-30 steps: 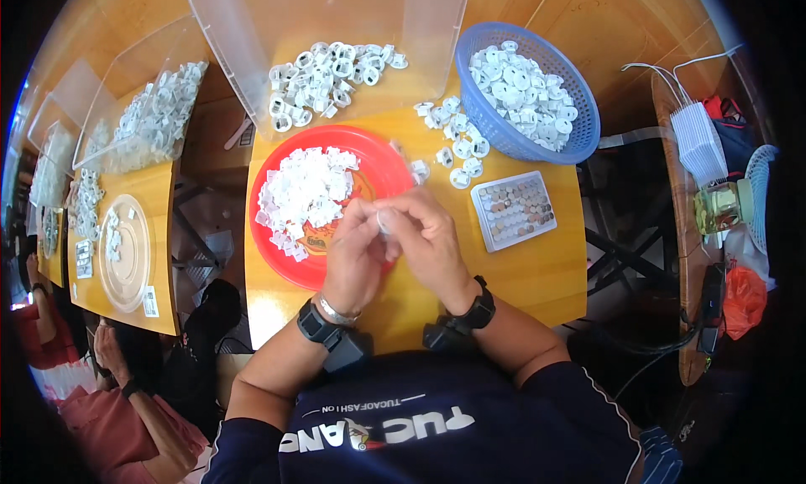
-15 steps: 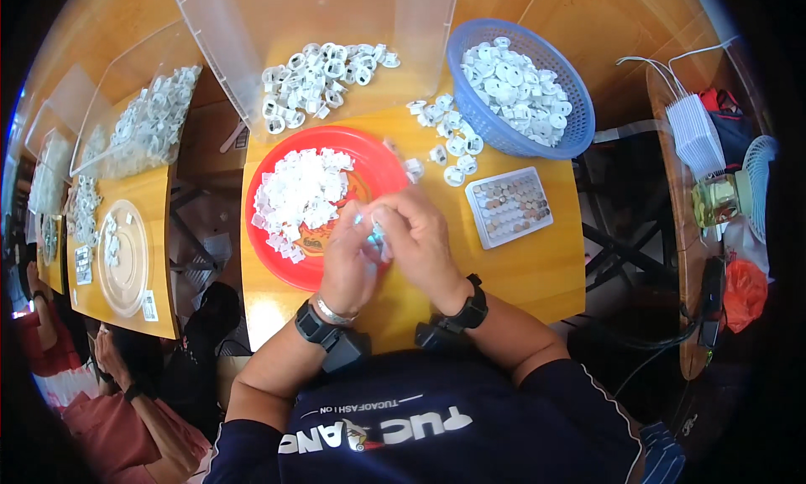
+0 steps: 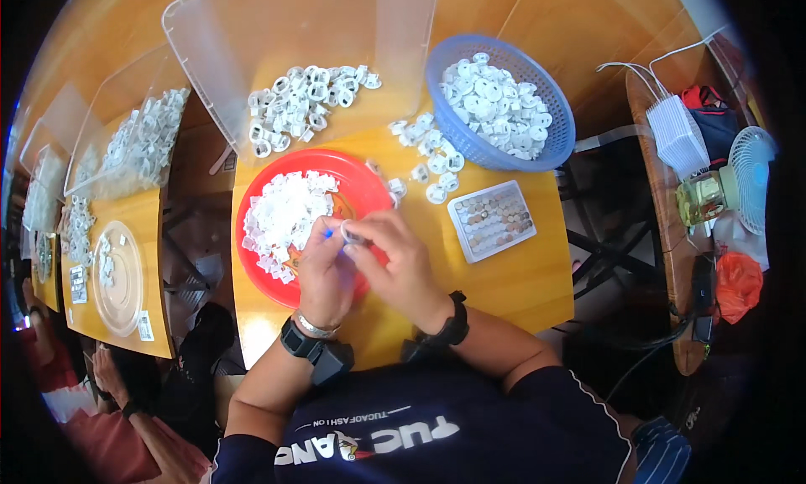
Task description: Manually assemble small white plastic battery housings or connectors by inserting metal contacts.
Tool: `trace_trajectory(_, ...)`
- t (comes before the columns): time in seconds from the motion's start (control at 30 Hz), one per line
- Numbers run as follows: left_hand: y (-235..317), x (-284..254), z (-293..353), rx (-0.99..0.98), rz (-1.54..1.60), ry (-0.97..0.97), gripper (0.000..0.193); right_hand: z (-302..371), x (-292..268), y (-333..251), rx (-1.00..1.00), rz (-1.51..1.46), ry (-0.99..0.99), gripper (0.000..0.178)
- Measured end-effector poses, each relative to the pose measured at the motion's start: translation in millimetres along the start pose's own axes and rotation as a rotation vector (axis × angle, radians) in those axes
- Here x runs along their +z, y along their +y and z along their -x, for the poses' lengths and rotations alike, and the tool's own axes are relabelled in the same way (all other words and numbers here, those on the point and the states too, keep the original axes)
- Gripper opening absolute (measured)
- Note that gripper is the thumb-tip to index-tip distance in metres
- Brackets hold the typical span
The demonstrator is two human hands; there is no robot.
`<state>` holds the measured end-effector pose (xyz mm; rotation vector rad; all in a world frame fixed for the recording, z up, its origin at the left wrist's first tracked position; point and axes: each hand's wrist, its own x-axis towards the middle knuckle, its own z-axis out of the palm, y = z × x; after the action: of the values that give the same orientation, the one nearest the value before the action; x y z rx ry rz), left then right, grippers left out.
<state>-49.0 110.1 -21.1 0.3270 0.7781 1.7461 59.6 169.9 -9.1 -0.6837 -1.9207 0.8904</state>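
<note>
A small white round plastic part (image 3: 346, 232) is pinched between my two hands, over the right side of a red plate (image 3: 367, 175). A blue light glows beside it at my left fingertips. My left hand (image 3: 326, 274) has its fingers closed round the part from the left. From the right, the thumb and fingers of my right hand (image 3: 398, 264) grip it too. Heaped on the plate's left are many white plastic pieces (image 3: 285, 215). Right of my hands lies a white tray (image 3: 495, 247) with rows of small round button cells (image 3: 495, 211).
A blue basket (image 3: 441, 119) of white round parts stands at the back right, loose parts (image 3: 437, 161) beside it. Behind the plate, a clear bin (image 3: 252, 56) on its side holds more parts. At left, a neighbouring person's hands (image 3: 109, 375) are near another table (image 3: 159, 257).
My hands have shifted slightly left, and the fingers have turned so that the white round part and blue light show more clearly. The whole view has shifted a little.
</note>
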Motion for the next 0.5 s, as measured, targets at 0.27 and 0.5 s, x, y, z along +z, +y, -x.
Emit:
trace_trajectory(0.27, 3, 6, -1, -0.014, 0.001, 0.006, 0.008, -3, -4, 0, -0.022, 0.039, -0.035, 0.019)
trace_trajectory(0.5, 37, -21, -22, 0.358, -0.027, 0.045, 0.011, -24, -31, 11, -0.038, 0.265, 0.038, 0.018)
